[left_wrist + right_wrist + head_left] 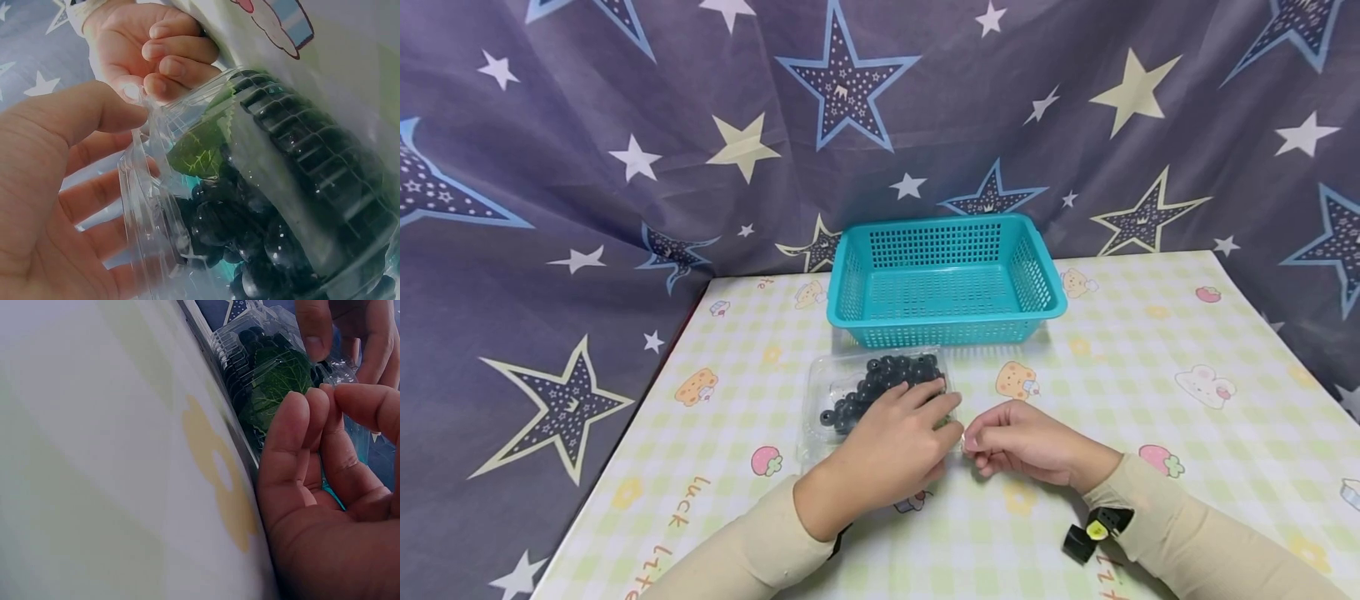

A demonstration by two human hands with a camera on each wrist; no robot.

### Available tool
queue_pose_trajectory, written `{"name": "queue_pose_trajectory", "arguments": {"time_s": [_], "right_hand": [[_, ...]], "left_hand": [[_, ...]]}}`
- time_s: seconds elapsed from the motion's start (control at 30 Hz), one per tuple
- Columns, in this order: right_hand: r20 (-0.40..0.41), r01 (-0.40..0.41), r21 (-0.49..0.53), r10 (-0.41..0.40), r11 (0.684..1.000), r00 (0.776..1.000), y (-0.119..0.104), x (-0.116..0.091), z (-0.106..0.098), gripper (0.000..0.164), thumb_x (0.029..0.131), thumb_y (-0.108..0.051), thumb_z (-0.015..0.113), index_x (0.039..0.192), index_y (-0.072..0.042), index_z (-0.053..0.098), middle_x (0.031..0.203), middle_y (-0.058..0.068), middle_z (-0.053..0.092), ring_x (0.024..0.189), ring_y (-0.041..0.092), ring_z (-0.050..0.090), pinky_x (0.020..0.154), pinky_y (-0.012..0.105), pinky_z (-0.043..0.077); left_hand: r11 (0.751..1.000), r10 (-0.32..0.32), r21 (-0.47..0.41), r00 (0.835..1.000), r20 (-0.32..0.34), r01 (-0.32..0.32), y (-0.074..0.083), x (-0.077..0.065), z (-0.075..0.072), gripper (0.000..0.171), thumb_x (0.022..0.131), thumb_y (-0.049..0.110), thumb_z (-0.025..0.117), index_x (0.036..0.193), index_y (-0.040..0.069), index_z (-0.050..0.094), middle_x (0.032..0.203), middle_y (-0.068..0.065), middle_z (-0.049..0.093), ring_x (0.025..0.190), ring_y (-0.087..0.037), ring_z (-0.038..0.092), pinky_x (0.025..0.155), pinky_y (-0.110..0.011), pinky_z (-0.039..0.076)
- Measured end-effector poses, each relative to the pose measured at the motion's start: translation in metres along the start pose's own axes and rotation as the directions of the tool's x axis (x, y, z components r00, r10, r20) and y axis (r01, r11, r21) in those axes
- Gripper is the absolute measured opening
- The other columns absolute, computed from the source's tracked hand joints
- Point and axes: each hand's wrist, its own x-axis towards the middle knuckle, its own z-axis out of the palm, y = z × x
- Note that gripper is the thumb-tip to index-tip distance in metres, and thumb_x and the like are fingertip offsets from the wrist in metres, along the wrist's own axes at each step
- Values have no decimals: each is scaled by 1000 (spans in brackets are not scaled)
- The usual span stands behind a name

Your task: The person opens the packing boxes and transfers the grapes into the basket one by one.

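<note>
A clear plastic clamshell box (814, 429) of dark grapes (883, 379) lies on the table in the head view. My left hand (895, 437) reaches over it and grips its right edge; the left wrist view shows the thumb on one side of the rim and the fingers behind. With thumb and fingertips, my right hand (1026, 442) pinches the box's near right corner. A green leaf (203, 147) shows through the plastic beside the grapes. In the right wrist view, the pinching fingertips overlap that corner, hiding the bit of plastic between them.
A turquoise slotted basket (947, 321) stands behind the box, near the table's back edge. The table wears a checked cloth (1150, 367) with cartoon prints. A dark star-patterned curtain (685, 100) hangs behind and at both sides.
</note>
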Motion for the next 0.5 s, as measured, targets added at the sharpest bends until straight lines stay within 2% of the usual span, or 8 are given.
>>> {"name": "queue_pose_trajectory", "arguments": {"time_s": [0.33, 0.5], "right_hand": [[-1, 1, 2, -1, 1000, 1000, 1, 1, 0, 28, 87, -8, 60, 101, 17, 59, 84, 12, 65, 69, 15, 61, 68, 30, 55], [1, 1, -1, -1, 1000, 1000, 2, 1, -1, 28, 88, -9, 60, 100, 16, 59, 84, 12, 65, 69, 15, 61, 68, 30, 55]], "left_hand": [[1000, -12, -23, 1000, -7, 12, -2, -4, 1, 35, 79, 32, 74, 111, 20, 67, 134, -6, 54, 128, -28, 48, 93, -50, 48], [1000, -12, -22, 1000, -28, 11, -2, -6, 2, 33, 82, 28, 72, 113, 20, 66, 135, -6, 54, 128, -27, 49, 91, -49, 49]]}}
